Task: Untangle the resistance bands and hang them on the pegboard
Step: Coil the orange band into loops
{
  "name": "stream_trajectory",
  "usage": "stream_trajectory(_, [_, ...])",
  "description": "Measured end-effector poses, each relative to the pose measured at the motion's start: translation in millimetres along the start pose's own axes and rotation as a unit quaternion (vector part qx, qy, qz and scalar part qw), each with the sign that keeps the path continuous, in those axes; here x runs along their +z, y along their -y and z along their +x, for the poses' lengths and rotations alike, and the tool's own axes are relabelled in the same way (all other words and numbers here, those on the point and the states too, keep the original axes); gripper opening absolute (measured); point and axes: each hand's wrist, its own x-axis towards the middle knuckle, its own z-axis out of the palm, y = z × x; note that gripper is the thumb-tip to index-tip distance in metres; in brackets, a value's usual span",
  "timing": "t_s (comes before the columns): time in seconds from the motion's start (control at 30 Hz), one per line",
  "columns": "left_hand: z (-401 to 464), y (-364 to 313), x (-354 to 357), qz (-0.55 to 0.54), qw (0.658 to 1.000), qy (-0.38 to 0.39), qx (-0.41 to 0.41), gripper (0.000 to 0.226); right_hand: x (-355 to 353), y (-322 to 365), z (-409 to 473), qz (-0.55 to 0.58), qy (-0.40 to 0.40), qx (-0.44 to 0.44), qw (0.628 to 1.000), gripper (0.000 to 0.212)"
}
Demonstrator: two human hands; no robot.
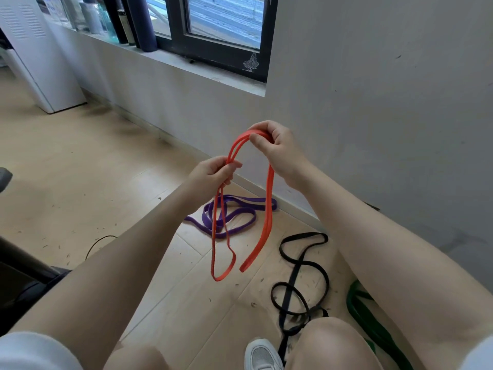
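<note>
**Orange band held up in both hands, three more on the floor**

The right hand pinches the top bend of a doubled orange band, thumb over the strands. The left hand, lower and to the left, grips two strands in curled fingers. Both ends of the band dangle as loops above the wooden floor.

Below lie a purple band, a coiled black band and a green band (partly hidden by the right arm). No pegboard is in view.

Likely risks: the strands could twist again if either grip slips, and a hanging loop might snag the purple band beneath it.
</note>
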Motion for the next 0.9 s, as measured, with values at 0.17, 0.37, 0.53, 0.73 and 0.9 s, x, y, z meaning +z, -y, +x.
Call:
stream_trajectory(0.17, [-2,0,7,-0.034,0.999,-0.006,-0.009,0.018,6,2,-2,0.020,0.005,-0.035,0.999,0.012])
stream_trajectory(0.37, [1,-6,15,-0.037,0.998,-0.042,0.013,0.031,10,4,2,0.128,0.025,-0.014,0.991,0.013])
stream_trajectory(0.53, [3,-7,17,-0.072,0.997,-0.042,0.010,0.025,11,2,2,0.344,0.054,0.039,0.937,0.017])
stream_trajectory(0.73, [4,-4,11,-0.010,0.998,-0.038,0.045,0.016,3,-3,2,0.312,0.011,0.055,0.948,0.013])
stream_trajectory(0.9, [3,-3,17,-0.050,0.998,-0.025,0.037,0.015,7,-3,-1,0.332,0.020,0.058,0.941,0.011])
